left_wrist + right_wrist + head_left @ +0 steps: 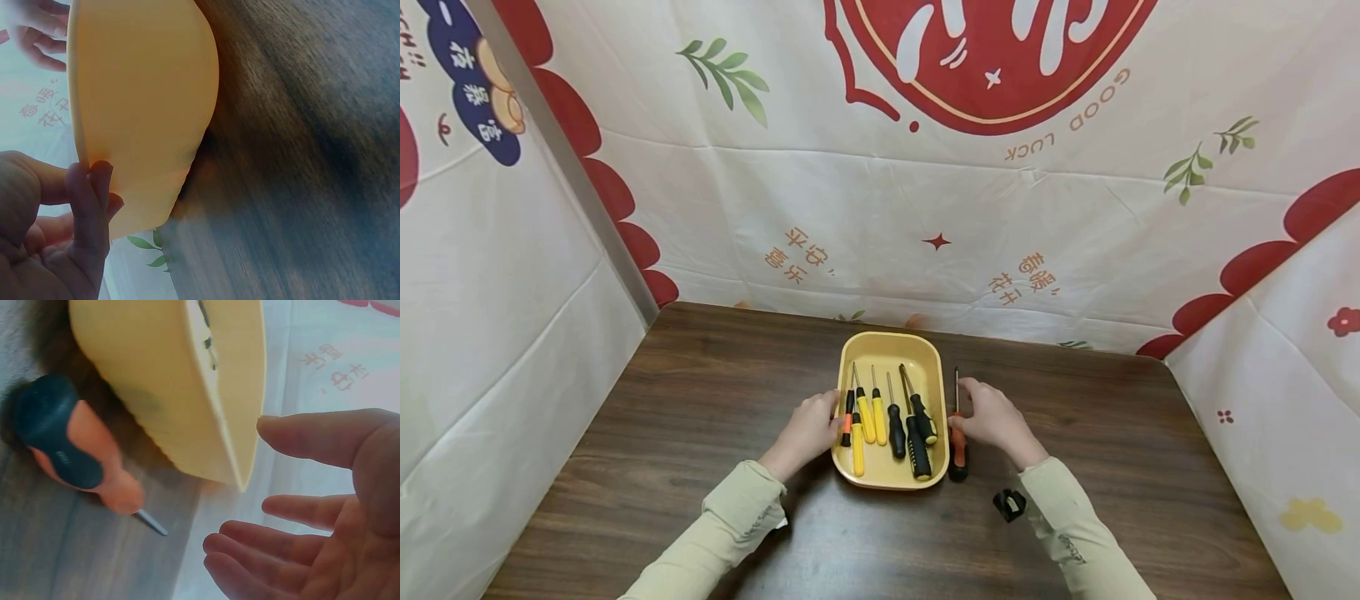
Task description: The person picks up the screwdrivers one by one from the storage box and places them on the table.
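Observation:
A yellow plastic tray rests on the table with several screwdrivers in it. Yellow-handled ones, like this screwdriver, lie toward its left with a small orange-and-black screwdriver; black-handled ones, such as this screwdriver, lie toward the right. My left hand pinches the tray's left rim, thumb and fingertips meeting at the edge in the left wrist view. Just outside the right wall lies a larger orange-and-black screwdriver, shaft pointing away. My right hand hovers beside it, fingers extended and holding nothing.
A small black object lies on the brown wooden table close to my right sleeve. Printed white cloth hangs behind the table's back edge and along both sides.

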`<state>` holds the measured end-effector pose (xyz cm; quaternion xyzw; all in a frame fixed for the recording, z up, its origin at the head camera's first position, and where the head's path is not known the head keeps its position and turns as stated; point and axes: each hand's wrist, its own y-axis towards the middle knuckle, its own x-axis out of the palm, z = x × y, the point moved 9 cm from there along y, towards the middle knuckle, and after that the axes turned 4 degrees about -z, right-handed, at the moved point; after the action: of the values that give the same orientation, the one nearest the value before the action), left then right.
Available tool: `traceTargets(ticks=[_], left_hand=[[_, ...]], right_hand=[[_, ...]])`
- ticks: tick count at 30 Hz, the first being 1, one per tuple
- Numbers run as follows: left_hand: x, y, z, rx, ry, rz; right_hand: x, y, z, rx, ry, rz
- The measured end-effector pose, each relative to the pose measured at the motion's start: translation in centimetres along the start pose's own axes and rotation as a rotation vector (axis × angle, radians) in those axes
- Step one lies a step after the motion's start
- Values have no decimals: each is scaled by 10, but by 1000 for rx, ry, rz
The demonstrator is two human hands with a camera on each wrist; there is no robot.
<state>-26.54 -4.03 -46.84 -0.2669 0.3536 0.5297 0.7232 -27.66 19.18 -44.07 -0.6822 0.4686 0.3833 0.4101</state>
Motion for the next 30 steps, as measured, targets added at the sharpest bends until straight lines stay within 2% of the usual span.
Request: traceTargets(ticks=[17,23,30], left_hand=[[0,0,0,9,-2,10],[0,-1,0,10,-7,12],[0,-1,0,8,-15,11]], right_hand=[[-14,0,-34,-27,-15,7],[-10,6,-42,-21,-4,-11],[0,15,-51,-31,-4,-77]])
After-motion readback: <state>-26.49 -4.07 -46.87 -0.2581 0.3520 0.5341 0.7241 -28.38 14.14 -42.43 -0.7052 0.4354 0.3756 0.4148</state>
